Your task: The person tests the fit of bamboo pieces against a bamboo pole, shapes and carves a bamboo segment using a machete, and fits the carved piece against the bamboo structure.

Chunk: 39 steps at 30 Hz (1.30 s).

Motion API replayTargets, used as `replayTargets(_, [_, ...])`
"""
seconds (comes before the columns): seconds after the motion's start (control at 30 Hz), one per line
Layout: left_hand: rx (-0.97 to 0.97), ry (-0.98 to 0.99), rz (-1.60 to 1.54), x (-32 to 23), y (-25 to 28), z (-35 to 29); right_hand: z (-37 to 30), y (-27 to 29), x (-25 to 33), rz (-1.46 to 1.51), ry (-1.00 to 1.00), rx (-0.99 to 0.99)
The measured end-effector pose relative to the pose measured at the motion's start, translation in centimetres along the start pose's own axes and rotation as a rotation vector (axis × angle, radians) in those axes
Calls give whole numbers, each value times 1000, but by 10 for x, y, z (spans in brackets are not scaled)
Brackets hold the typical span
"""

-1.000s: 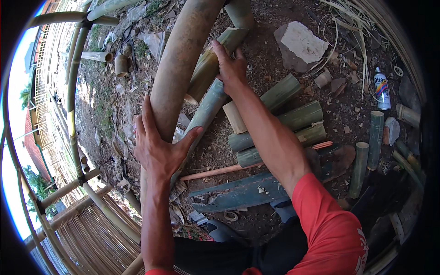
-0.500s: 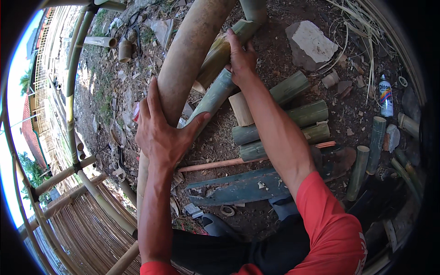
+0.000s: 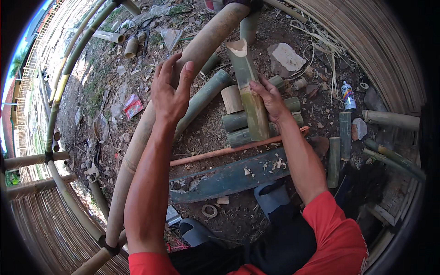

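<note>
The step in hand looks to be handling a green and yellow-green bamboo tube with a scooped-out upper end (image 3: 253, 110), held right of the long tan bamboo pole (image 3: 215, 34) that slants from the top centre of the frame to its lower left; the tube stands in the middle of the frame, a little right of centre, its pale notch facing the top and its lower end over the short green cut bamboo tubes (image 3: 237, 122); a next move with it would seem to call for a firm right-hand hold and a steady wrist, with the notch kept free of the pole.

The right hand (image 3: 273, 101) grips the tube from its right side near mid-length, thumb laid across the near face, the other fingers partly hidden; its forearm rises from the lower right, slanting up and to the left; the left hand (image 3: 172, 91), left of centre and over the pole, is open and holds nothing visible, fingers and thumb parted and pointing up the frame; whether its palm touches the pole I cannot tell; the left forearm climbs steeply from the lower edge, lying across part of the pole.
</note>
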<state>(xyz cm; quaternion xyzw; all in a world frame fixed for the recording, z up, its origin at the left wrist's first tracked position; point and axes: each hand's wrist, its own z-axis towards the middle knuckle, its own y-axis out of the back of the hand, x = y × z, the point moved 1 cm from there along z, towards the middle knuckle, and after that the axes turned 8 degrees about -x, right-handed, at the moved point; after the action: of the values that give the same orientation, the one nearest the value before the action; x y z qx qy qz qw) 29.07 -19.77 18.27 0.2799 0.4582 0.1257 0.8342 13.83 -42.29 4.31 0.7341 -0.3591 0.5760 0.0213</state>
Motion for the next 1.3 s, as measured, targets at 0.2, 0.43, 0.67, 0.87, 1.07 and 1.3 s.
replayTargets(0.2, [277,417,-701,-13,35,-130,-167,-23,15,117,-273,348])
replayTargets(0.43, [419,675,-1406,-11,103,-240,-259,-78,3,-675,-116,264])
replayTargets(0.67, [105,666,-1164,23,103,-300,-337,45,-25,-1606,-81,-726])
replayTargets(0.87, [-79,654,-1187,12,82,-320,-345,107,-107,-1893,-50,-698])
replayTargets(1.07, [48,325,-561,-11,108,-322,-345,159,-109,-1742,-244,-684])
replayTargets(1.3, [-4,309,-330,-76,80,-322,-391,127,-110,-1270,-6,-857])
